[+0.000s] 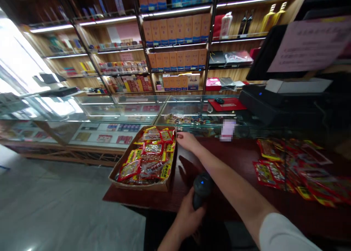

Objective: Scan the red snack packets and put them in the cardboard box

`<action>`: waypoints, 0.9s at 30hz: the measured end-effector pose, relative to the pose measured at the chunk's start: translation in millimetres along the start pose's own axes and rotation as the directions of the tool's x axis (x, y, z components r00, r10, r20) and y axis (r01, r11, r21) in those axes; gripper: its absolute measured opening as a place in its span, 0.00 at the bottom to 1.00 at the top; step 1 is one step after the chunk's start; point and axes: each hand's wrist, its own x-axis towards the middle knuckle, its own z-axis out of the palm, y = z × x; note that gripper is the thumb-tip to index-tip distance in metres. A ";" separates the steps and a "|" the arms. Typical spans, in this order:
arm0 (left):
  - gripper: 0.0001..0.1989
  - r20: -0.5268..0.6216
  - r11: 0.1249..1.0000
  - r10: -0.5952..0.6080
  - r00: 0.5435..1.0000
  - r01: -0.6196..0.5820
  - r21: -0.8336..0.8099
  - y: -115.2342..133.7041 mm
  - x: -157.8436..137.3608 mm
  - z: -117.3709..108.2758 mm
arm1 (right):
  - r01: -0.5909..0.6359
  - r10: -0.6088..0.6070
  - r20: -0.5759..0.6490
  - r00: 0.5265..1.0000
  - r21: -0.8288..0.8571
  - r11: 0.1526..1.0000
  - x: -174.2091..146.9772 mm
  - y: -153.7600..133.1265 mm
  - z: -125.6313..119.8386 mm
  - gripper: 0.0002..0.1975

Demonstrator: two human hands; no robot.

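My left hand [189, 214] is wrapped round the handle of a dark barcode scanner [203, 185], which shows a small blue light on its head. Stretched forward, my right hand [188, 140] has its fingers closed at the far right rim of a shallow cardboard box [168, 185]. Red and yellow snack packets [153, 148] fill that box, lying in loose layers. It stands at the left end of the dark red-brown counter [219, 163]. Exactly how the fingertips grip the rim is hard to make out.
More snack packets [296, 170] are spread over the counter's right side. A glass display case [131, 112] runs behind, with a blurred pale item [228, 129] near its edge. Back right stands a dark monitor [263, 53] with a paper sheet. Shelves [175, 46] of boxes and bottles line the wall.
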 end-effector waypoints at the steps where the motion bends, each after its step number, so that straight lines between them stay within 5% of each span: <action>1: 0.24 0.000 1.000 -0.008 1.000 0.008 0.008 -0.5 0.5 -0.5 | -0.018 0.018 -0.016 1.000 -0.027 0.999 -18.5 18.2 -9.9 0.19; 5: 0.24 -0.003 1.000 -0.020 1.000 0.020 -0.006 -5.2 3.7 -2.6 | -0.238 0.194 -0.214 0.957 -0.206 0.949 -117.8 109.2 -55.6 0.27; 8: 0.25 0.003 0.999 -0.020 1.000 0.020 -0.030 -8.4 4.9 -2.2 | -0.610 0.370 -0.530 0.763 -0.402 0.683 -187.7 172.1 -74.2 0.31; 10: 0.26 0.000 0.999 -0.035 0.999 0.035 -0.033 -8.7 5.1 -1.1 | -0.694 0.396 -0.596 0.698 -0.428 0.579 -216.8 196.5 -72.6 0.32; 13: 0.27 0.004 0.997 -0.073 0.997 0.073 -0.017 -6.9 5.4 1.1 | -0.617 0.337 -0.544 0.768 -0.491 0.615 -231.5 198.3 -52.8 0.28; 17: 0.26 0.014 0.995 -0.096 0.995 0.097 -0.008 -4.1 5.2 4.5 | -0.349 0.183 -0.356 0.916 -0.487 0.801 -219.7 168.2 -24.7 0.23; 21: 0.26 0.011 0.994 -0.108 0.994 0.108 0.007 -5.3 4.1 6.6 | -0.368 0.231 -0.358 0.905 -0.384 0.847 -205.6 156.9 -25.4 0.19; 25: 0.26 0.003 0.995 -0.094 0.996 0.094 0.035 -8.3 3.7 4.4 | -0.399 0.269 -0.387 0.882 -0.307 0.864 -200.1 171.5 -37.8 0.33; 27: 0.26 0.035 0.995 -0.094 0.995 0.093 0.046 -8.5 4.5 2.8 | -0.322 0.238 -0.375 0.896 -0.178 0.930 -196.6 181.4 -39.9 0.31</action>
